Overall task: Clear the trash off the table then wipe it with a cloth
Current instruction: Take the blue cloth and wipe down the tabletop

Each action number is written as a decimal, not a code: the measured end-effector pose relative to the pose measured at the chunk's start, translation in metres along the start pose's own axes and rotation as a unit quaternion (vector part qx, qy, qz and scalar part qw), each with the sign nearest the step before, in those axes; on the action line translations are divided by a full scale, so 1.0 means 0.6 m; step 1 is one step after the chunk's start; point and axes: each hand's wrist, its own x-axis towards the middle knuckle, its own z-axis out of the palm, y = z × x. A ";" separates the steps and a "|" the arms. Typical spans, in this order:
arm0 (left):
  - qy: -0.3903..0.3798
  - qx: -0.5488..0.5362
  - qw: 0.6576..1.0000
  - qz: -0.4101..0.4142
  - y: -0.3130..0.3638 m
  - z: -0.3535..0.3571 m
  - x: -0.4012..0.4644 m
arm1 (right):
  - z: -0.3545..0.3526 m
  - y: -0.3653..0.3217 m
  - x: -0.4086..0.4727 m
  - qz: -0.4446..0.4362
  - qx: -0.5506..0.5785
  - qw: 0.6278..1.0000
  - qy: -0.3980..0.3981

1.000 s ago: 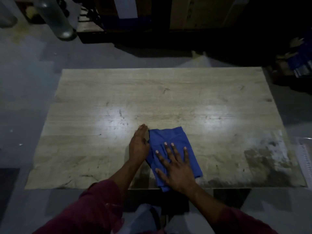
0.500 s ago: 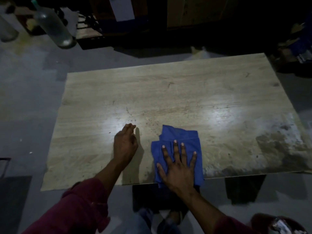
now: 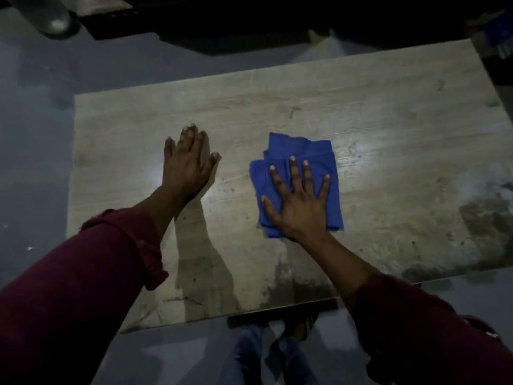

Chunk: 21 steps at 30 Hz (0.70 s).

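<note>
Your table [image 3: 374, 112], a pale wood-grain top with a dark stain at its right edge, bore both hands. Your cloth [image 3: 319, 151], folded and blue, lay mid-table under your right hand [image 3: 301, 207], fingers spread. Your left hand [image 3: 186, 165] pressed flat beside it, apart.

A pale wood-grain counter [image 3: 361, 112], faintly glossy and stained dark at places, is seen; the blue cloth [image 3: 313, 151] looks soft and matt.

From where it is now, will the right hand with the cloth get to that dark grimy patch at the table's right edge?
Probably yes: right hand presses the folded blue cloth, and bare wooden tabletop lies between it and the dark stain.
</note>
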 end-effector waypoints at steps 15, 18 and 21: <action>0.068 -0.026 0.996 -0.045 -0.137 0.005 0.068 | -0.025 -0.031 0.407 0.075 0.012 0.997 -0.012; 0.091 -0.020 0.994 -0.056 -0.139 0.012 0.069 | -0.017 -0.074 0.444 0.124 0.009 0.992 -0.009; 0.101 0.001 0.987 -0.121 -0.142 0.018 0.069 | -0.009 -0.161 0.460 0.085 0.014 0.996 -0.009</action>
